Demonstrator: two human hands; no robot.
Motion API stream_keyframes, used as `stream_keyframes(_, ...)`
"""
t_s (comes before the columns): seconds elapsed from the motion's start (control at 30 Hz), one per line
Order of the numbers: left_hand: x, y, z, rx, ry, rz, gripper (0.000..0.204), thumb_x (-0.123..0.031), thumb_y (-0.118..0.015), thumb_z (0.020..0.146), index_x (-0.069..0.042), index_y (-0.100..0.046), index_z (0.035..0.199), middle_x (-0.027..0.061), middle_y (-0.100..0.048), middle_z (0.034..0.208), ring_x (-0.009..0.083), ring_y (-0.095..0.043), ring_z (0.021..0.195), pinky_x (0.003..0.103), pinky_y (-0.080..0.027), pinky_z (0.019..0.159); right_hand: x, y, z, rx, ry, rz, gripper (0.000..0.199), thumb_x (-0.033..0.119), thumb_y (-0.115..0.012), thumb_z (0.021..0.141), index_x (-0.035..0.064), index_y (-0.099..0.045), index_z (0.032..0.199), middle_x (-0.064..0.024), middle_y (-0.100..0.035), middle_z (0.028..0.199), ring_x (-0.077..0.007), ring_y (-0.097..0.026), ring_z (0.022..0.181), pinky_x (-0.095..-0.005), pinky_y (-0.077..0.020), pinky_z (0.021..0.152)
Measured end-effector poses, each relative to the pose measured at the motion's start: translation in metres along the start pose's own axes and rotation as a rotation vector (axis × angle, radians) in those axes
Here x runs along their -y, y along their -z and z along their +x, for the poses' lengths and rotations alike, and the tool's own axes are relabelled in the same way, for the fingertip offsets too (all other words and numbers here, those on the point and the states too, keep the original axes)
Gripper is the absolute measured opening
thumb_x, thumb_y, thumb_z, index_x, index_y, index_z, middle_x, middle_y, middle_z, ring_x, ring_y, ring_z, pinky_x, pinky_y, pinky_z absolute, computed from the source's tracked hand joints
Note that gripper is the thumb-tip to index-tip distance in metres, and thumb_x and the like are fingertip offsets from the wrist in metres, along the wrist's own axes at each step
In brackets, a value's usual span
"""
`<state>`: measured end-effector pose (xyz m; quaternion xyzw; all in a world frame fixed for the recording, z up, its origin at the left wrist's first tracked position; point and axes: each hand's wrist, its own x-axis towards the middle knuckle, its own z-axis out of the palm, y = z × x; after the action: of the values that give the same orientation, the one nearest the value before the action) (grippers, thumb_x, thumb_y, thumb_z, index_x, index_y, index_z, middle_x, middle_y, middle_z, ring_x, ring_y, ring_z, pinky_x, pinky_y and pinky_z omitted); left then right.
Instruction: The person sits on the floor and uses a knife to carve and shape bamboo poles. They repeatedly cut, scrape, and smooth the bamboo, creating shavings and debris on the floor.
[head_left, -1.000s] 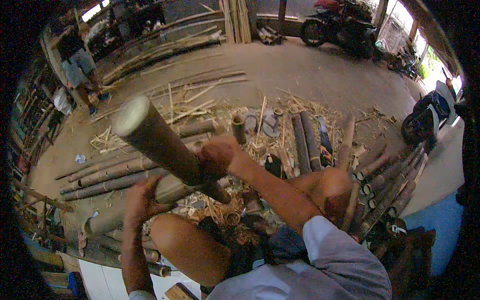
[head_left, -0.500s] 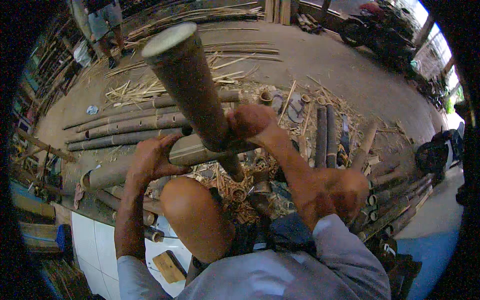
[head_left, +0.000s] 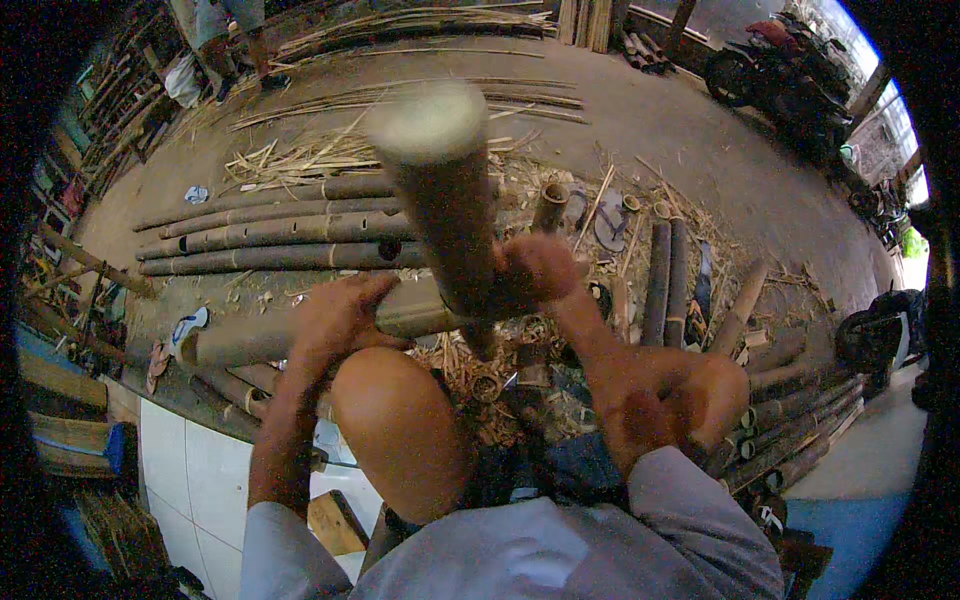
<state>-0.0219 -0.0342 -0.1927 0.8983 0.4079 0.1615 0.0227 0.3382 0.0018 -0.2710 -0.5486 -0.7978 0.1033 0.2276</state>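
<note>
A thick bamboo tube (head_left: 250, 335) lies crosswise in front of me, beside my raised knee. Wrapped over its middle, my left hand (head_left: 340, 315) is closed, with thumb and fingers pointing right. A dark, stout bamboo piece (head_left: 440, 205) with a pale, blurred top end rises toward me and crosses that tube. My right hand (head_left: 543, 270), smeared by motion, is closed in a fist against the upright piece's right side. Its fingertips and exact grip are hidden. Below the crossing, wood shavings (head_left: 460, 360) and short bamboo rings lie between my knees.
Several long bamboo poles (head_left: 290, 235) lie ahead on the left, with split strips (head_left: 300, 160) beyond. Two dark tubes (head_left: 664, 280) and a sandal (head_left: 610, 222) lie to the right. A motorcycle (head_left: 770, 75) stands far right; another person's legs (head_left: 235, 40) show far left.
The top of the upright bamboo piece has swung right and down, and my right hand has moved slightly right and down. My left hand still holds the crosswise tube. The whole view has shifted a little.
</note>
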Motion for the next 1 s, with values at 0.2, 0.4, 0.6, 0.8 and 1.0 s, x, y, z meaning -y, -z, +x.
stream_keyframes(0.2,-0.006,0.001,0.028,0.326,0.132,0.030,0.072,-0.041,-0.086,0.068,-0.017,-0.065,0.131,0.0183,-0.073,0.107,0.0418,-0.071,0.097,0.051,-0.057,0.081,0.014,-0.014,-0.003,0.083,-0.128,-0.052,0.040,0.041,-0.061,0.095,0.0065,-0.075,0.079,-0.0218,-0.068,0.076,-0.0436,-0.068,0.072,-0.0518,-0.0538,0.069)
stream_keyframes(0.4,0.004,-0.011,0.003,0.239,0.089,-0.051,0.072,-0.044,-0.085,0.070,-0.020,-0.063,0.134,0.0169,-0.071,0.111,0.0400,-0.069,0.104,0.051,-0.056,0.087,-0.010,-0.006,-0.004,-0.142,0.019,0.000,0.042,0.040,-0.059,0.097,0.0055,-0.071,0.075,-0.0231,-0.065,0.075,-0.0416,-0.068,0.072,-0.0503,-0.0521,0.065)
stream_keyframes(0.6,-0.002,-0.145,-0.022,0.578,0.215,0.017,0.063,-0.047,-0.073,0.083,-0.029,-0.058,0.141,0.0138,-0.064,0.134,0.0411,-0.064,0.118,0.054,-0.054,0.093,-0.043,-0.131,-0.072,0.037,-0.128,0.094,0.042,0.043,-0.057,0.096,0.0068,-0.068,0.078,-0.0213,-0.066,0.077,-0.0416,-0.068,0.075,-0.0508,-0.0526,0.067)
stream_keyframes(0.8,0.033,-0.148,-0.035,0.521,0.174,-0.109,0.079,-0.052,-0.081,0.073,-0.027,-0.056,0.143,0.0148,-0.065,0.127,0.0428,-0.067,0.110,0.052,-0.055,0.090,-0.048,-0.124,-0.045,0.073,-0.149,-0.157,0.050,0.051,-0.056,0.094,0.0056,-0.065,0.074,-0.0203,-0.067,0.077,-0.0433,-0.068,0.078,-0.0516,-0.0526,0.069)
stream_keyframes(1.0,0.018,-0.177,-0.036,0.581,0.211,-0.182,0.100,-0.051,-0.090,0.065,-0.025,-0.049,0.151,0.0219,-0.061,0.135,0.0452,-0.064,0.119,0.051,-0.055,0.097,-0.034,-0.129,-0.064,0.037,-0.216,0.155,0.037,0.040,-0.060,0.093,0.0083,-0.067,0.076,-0.0140,-0.064,0.071,-0.0333,-0.064,0.069,-0.0472,-0.0478,0.064)
